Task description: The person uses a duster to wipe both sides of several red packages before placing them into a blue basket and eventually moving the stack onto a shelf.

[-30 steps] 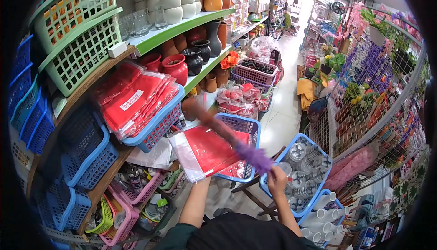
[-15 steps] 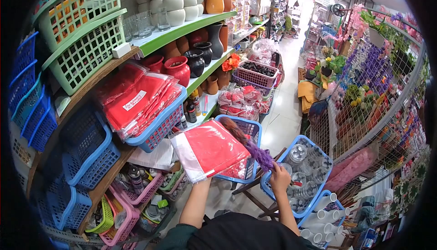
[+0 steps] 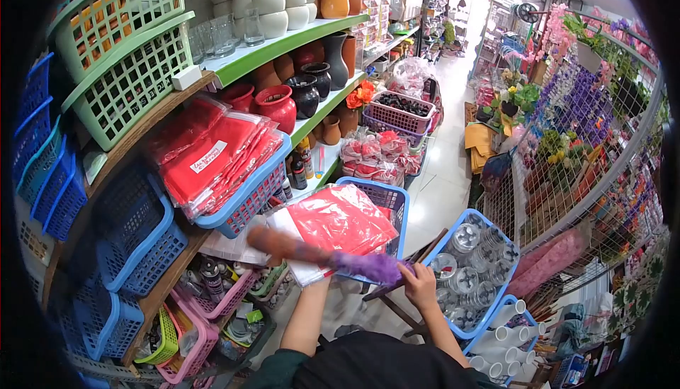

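My left hand (image 3: 315,291) is beneath a clear-wrapped packet of red and white cloth (image 3: 343,219), which it holds up tilted; its fingers are hidden under the packet. The fingers of my right hand (image 3: 421,287) are closed round the end of a fluffy duster (image 3: 363,266), purple near the hand and brown towards the tip. Blurred by motion, the duster crosses the packet's near edge. Behind the packet stands a blue basket (image 3: 401,212), partly covered by it. A pile of similar red packets (image 3: 212,155) fills another blue basket (image 3: 244,208) on the left shelf.
Right of my right hand, a blue basket (image 3: 511,275) holds clear glass-like jars, with white vases (image 3: 510,336) below it. Shelves with pots (image 3: 275,109) and green baskets (image 3: 127,81) line the left. A wire rack (image 3: 559,198) with artificial flowers borders the tiled aisle (image 3: 439,120).
The duster has swung left and down, from the packet's right edge to across its near side. My right hand has shifted slightly left and down. The packet has moved slightly right.
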### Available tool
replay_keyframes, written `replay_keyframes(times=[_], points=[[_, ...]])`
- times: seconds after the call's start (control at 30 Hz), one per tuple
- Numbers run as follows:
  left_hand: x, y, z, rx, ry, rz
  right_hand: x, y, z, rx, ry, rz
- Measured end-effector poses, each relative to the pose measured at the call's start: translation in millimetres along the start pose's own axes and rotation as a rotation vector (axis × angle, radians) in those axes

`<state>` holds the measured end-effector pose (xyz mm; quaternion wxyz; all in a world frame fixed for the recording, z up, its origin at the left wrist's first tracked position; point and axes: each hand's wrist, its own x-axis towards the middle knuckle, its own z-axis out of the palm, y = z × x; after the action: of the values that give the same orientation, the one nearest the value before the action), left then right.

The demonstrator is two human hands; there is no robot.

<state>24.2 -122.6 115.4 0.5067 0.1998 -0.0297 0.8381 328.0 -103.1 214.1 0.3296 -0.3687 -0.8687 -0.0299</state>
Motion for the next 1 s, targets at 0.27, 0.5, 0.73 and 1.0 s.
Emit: replay_keyframes(times=[0.27,0.5,0.73,1.0], points=[[18.5,-6.9,82.6,0.222,0.268,0.055,-8.9,30.7,43.6,0.168,-0.018,0.516],[16.9,-8.7,76.7,0.154,0.298,-0.043,13.7,54.2,83.2,-0.164,-0.233,0.565],[14.9,-21.3,65.7,0.118,0.314,-0.191,4.7,74.6,145.4,-0.424,-0.312,0.581],[33.4,-34.3,69.6,0.053,0.267,-0.331,50.7,57.5,77.0,1.706,-0.09,1.181]])
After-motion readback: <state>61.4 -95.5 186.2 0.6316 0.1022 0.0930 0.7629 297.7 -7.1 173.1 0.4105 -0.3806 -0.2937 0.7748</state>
